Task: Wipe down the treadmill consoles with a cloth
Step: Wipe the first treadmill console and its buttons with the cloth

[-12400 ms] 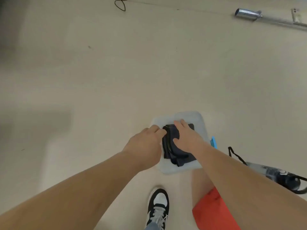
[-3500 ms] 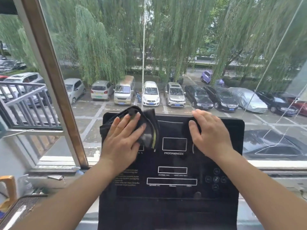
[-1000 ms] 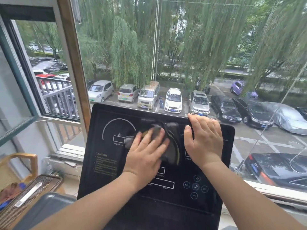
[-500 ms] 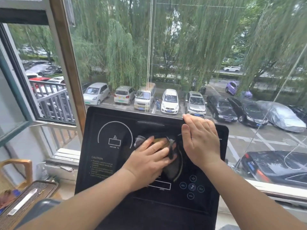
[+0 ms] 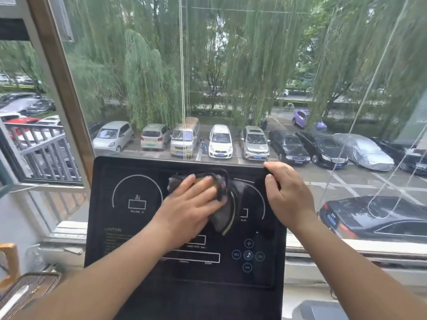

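A black, glossy treadmill console with white dials and button outlines stands tilted up in front of a big window with a brown frame. A crumpled dark grey cloth with a yellowish edge lies on the upper middle of the panel, between the two curved dial marks. The person's left hand presses down on it, palm flat. Its grip is spread, with the fingers straight and slightly apart over the bunched fabric, and part of the cloth spills out to the right of the hand.

The right hand rests on the console's upper right corner, its fingertips at the top rim and its thumb on the panel face. The fingers are lightly bent, and I cannot tell whether that grip hooks over the rim or only lies on it.

A beaded cord hangs in front of the glass. Outside, a row of parked cars sits under willow trees.
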{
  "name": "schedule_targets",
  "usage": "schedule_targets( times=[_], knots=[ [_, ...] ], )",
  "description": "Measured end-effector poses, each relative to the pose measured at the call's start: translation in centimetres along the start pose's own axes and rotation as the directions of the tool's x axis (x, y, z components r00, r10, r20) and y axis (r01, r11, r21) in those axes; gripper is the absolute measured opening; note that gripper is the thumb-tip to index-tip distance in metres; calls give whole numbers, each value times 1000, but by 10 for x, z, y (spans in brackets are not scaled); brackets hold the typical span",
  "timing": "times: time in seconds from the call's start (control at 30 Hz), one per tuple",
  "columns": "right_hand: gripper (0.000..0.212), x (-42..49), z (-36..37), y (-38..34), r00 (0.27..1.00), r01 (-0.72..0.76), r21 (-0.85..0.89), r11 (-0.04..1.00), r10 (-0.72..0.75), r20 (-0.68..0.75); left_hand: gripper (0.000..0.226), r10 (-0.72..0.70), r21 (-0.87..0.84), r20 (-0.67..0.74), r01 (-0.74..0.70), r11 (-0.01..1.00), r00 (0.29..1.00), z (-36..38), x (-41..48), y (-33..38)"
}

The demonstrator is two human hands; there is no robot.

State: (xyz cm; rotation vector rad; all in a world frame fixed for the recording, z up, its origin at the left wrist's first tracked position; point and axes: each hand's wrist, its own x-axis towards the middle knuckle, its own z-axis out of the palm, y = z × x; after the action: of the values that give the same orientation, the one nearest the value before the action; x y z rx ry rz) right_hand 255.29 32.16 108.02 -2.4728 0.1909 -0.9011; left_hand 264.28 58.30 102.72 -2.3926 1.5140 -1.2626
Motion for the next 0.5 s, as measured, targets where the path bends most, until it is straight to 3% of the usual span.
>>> schedule_targets(
  times=[0.1,0.17,0.23,0.33,0.4,0.5],
  knots=[
    [38,-1,5,0,999,-6,52,999,8,-35,54,-301,-48,-64,298,953,952,-3,15,3],
    [41,-2,7,1,999,-8,75,997,11,-47,55,-411,-97,-99,402,911,906,4,14,29],
    [44,-2,7,2,999,-4,84,996,8,-48,55,-372,-108,-103,361,926,922,11,4,53],
    [52,-3,6,6,1000,2,98,995,1,-29,54,-62,-69,-37,59,996,997,12,-11,55],
    [53,-3,7,9,1000,4,89,996,-1,-31,51,33,-27,-34,-34,999,999,9,-4,34],
    [51,-3,12,9,999,6,80,997,-2,-54,50,-201,-35,-80,198,980,976,4,20,14]
  ],
)
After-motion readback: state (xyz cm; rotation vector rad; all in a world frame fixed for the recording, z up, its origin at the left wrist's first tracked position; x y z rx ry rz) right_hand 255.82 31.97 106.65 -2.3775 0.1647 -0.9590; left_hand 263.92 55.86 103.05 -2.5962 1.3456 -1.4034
